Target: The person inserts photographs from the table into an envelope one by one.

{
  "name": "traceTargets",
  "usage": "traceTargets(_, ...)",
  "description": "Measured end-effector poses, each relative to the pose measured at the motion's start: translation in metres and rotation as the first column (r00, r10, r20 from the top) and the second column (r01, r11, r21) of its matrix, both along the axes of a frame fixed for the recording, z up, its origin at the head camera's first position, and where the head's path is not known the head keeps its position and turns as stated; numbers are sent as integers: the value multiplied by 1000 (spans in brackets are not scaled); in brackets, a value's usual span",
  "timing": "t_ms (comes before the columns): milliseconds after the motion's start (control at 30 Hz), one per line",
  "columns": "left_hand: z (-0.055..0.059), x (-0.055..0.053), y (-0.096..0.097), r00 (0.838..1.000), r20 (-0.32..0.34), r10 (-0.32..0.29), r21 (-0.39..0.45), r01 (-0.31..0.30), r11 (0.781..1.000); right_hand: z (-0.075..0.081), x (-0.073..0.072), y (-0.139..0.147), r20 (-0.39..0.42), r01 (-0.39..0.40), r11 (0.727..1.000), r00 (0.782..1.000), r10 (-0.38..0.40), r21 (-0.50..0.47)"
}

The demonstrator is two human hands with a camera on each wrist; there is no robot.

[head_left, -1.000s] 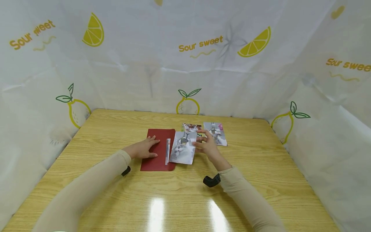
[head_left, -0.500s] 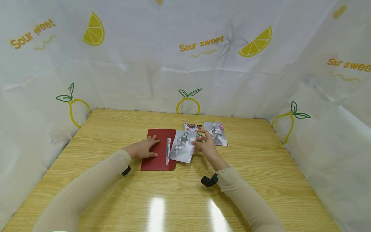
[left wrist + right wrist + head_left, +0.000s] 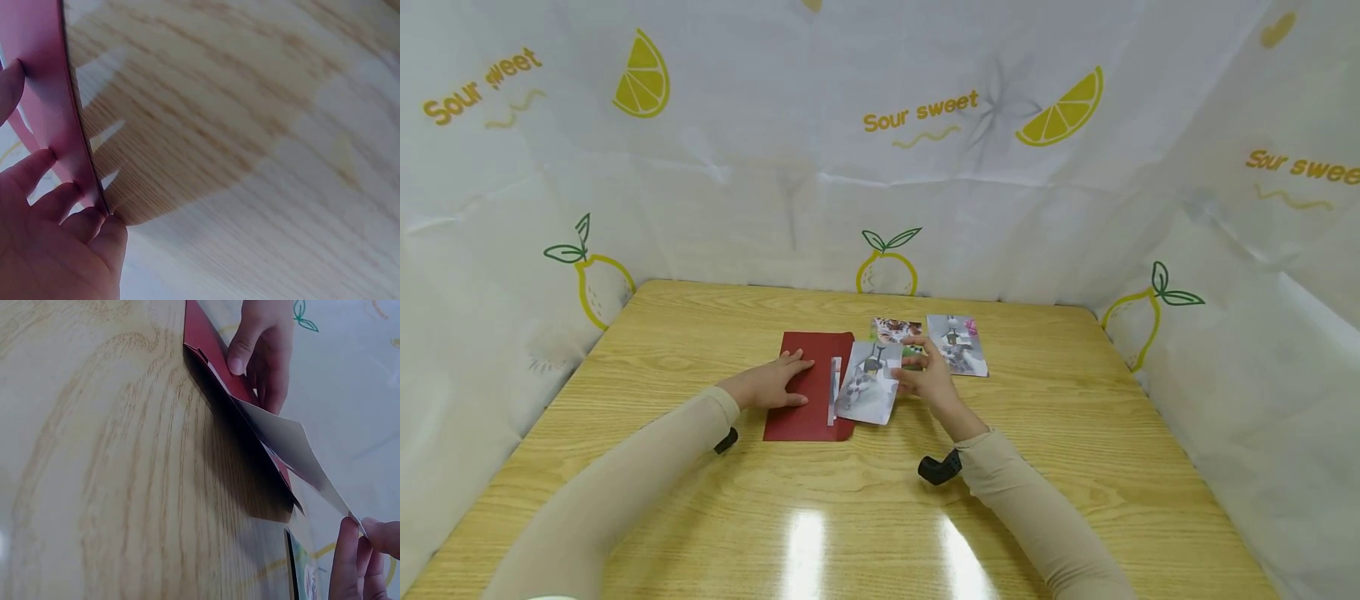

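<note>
A red envelope [image 3: 797, 423] lies on the table, several pale card edges [image 3: 833, 392] showing at its right-hand opening. My left hand [image 3: 771, 385] rests on its left part with the fingers spread, pressing it down. My right hand [image 3: 931, 385] pinches a grey-white photo print [image 3: 868, 390] by its right edge, between thumb and fingers. The print's left end overlaps the envelope's opening. From the right wrist view, the print [image 3: 284, 436] slants up from the envelope [image 3: 203, 334] to my fingertips, its pale back showing.
Behind the right hand lies a tiger photo [image 3: 895, 329], partly covered. Right of it is another grey photo [image 3: 957, 345] with a pink patch. A lemon-print curtain [image 3: 760, 200] hangs behind the wooden table [image 3: 865, 500]. A black wrist device [image 3: 940, 468] hangs below my right wrist.
My right hand has shifted slightly left with the photo print, bringing it a bit further over the envelope's opening. My left hand and the envelope stay in place.
</note>
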State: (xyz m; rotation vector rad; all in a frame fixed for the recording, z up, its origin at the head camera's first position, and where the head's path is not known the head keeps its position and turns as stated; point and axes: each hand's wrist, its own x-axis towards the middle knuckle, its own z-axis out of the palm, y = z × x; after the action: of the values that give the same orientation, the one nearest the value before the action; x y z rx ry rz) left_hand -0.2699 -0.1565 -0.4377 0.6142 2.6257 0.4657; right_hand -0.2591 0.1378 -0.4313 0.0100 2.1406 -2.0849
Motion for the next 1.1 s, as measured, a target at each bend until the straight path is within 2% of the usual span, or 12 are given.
traceTargets(267, 0, -1, 1, 1000, 11, -4, -4, 4, 1000, -6, -3, -5, 26, -44, 999, 999, 43, 12)
traceTargets(500, 0, 0, 1, 1000, 13, -2, -3, 2, 1000, -7, -2, -12, 14, -63, 996, 998, 62, 57)
traceTargets(867, 3, 2, 1, 1000, 17, 3, -7, -3, 1000, -13, -8, -18, 29, -16, 992, 1000, 13, 125)
traceTargets(1100, 4, 2, 1, 1000, 16, 0, -6, 1, 1000, -15, -11, -21, 41, -22, 989, 999, 16, 144)
